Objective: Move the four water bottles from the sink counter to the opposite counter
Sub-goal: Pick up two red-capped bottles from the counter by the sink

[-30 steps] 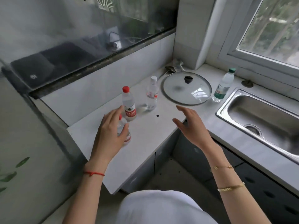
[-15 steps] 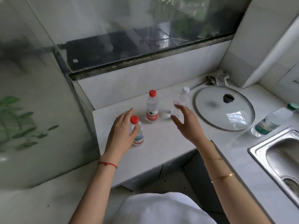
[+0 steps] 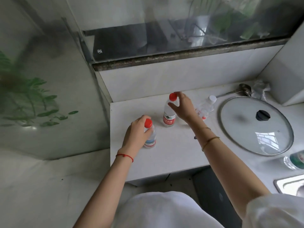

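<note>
- A person's left hand (image 3: 137, 131) wraps its fingers around a small red-capped bottle (image 3: 150, 137) standing on the white counter (image 3: 172, 155)
- The right hand (image 3: 184, 106), fingers spread, reaches at the neck of a taller red-capped bottle (image 3: 169, 115); actual grip unclear
- A white-capped bottle (image 3: 207, 106) stands behind that hand, beside a glass lid (image 3: 255, 125)
- A green-labelled bottle (image 3: 296, 159) sits at the right edge

The far red-capped bottle (image 3: 169, 114) carries a red label with a green-and-white mountain emblem and white characters, too blurred to read. The labels on the near red-capped bottle (image 3: 150, 137) and the white-capped bottle (image 3: 206, 106) are illegible. A small white logo (image 3: 99, 51), unreadable, marks the dark panel behind the glass.
</note>
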Demonstrator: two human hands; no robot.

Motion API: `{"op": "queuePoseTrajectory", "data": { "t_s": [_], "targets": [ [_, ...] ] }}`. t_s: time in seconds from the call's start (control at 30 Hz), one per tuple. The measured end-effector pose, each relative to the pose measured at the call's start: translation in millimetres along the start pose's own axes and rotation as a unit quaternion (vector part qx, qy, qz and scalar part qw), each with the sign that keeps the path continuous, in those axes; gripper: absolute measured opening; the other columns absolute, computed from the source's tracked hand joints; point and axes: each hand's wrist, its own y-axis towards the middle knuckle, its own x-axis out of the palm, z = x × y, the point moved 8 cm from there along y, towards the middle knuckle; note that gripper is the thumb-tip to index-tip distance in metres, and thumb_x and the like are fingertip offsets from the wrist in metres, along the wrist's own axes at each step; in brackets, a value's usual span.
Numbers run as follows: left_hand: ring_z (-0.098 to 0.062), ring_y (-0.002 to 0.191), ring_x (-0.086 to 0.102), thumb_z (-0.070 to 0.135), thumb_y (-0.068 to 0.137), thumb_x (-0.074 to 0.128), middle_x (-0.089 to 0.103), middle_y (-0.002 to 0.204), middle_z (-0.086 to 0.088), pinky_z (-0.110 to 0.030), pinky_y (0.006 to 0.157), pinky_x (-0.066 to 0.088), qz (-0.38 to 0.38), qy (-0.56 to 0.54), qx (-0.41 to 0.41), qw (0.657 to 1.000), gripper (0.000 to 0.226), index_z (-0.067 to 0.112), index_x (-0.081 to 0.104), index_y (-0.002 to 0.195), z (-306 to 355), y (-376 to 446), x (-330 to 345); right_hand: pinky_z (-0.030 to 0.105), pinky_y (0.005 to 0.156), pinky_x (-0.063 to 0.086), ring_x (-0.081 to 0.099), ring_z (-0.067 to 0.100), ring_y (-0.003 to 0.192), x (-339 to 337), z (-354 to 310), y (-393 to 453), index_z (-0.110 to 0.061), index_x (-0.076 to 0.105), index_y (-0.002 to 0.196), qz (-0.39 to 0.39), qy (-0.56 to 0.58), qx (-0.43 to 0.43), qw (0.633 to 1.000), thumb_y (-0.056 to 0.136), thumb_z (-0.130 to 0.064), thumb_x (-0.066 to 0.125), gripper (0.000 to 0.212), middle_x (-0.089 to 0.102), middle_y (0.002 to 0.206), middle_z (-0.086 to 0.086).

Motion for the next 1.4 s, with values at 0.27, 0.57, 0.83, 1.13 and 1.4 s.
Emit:
{"op": "queuePoseTrajectory", "data": {
  "t_s": [0.27, 0.57, 0.83, 1.13, 1.4],
  "targets": [
    [-0.024, 0.086, 0.057, 0.018, 0.083, 0.067, 0.065, 0.098, -0.004, -0.031, 0.075, 0.049, -0.010, -0.007, -0.018, 1.000, 0.024, 0.019, 0.056, 0.104, -6, 5, 2, 0.045, 0.085, 0.051, 0.061, 0.034, 0.102, 2, 4, 6, -0.009, 0.049, 0.113, 0.016, 0.031, 0.014, 0.999, 0.086, -0.023, 0.063, 0.034, 0.066, 0.111, 0.016],
    [-0.024, 0.078, 0.059, 0.022, 0.077, 0.070, 0.066, 0.085, 0.001, -0.033, 0.071, 0.051, 0.063, -0.046, -0.036, 0.996, 0.023, 0.020, 0.058, 0.097, -18, -20, -23, 0.042, 0.069, 0.051, 0.063, 0.036, 0.085, -2, -18, -31, -0.013, 0.048, 0.112, 0.049, -0.017, -0.040, 0.998, 0.087, -0.028, 0.059, 0.031, 0.070, 0.101, 0.013],
    [-0.021, 0.080, 0.066, 0.015, 0.076, 0.075, 0.069, 0.086, -0.001, -0.033, 0.075, 0.054, 0.138, -0.052, -0.085, 0.985, 0.027, 0.016, 0.063, 0.099, -36, -89, -72, 0.042, 0.069, 0.053, 0.067, 0.033, 0.087, 8, -76, -85, -0.020, 0.048, 0.113, 0.032, 0.007, -0.145, 0.989, 0.087, -0.034, 0.062, 0.033, 0.071, 0.103, 0.004],
    [-0.020, 0.080, 0.069, 0.021, 0.072, 0.077, 0.072, 0.084, 0.002, -0.038, 0.074, 0.056, 0.247, -0.035, -0.218, 0.944, 0.030, 0.027, 0.063, 0.098, -100, -217, -121, 0.042, 0.071, 0.055, 0.069, 0.029, 0.092, 90, -170, -152, -0.023, 0.046, 0.115, -0.083, 0.026, -0.284, 0.955, 0.087, -0.040, 0.061, 0.036, 0.071, 0.110, 0.001],
    [-0.022, 0.085, 0.068, 0.020, 0.074, 0.076, 0.071, 0.089, -0.003, -0.041, 0.081, 0.057, 0.351, -0.060, -0.330, 0.874, 0.031, 0.022, 0.063, 0.103, -174, -342, -169, 0.032, 0.059, 0.041, 0.063, 0.035, 0.074, 191, -285, -224, -0.018, 0.052, 0.112, -0.197, 0.039, -0.392, 0.898, 0.086, -0.036, 0.061, 0.033, 0.068, 0.079, 0.004]
  ]
}}
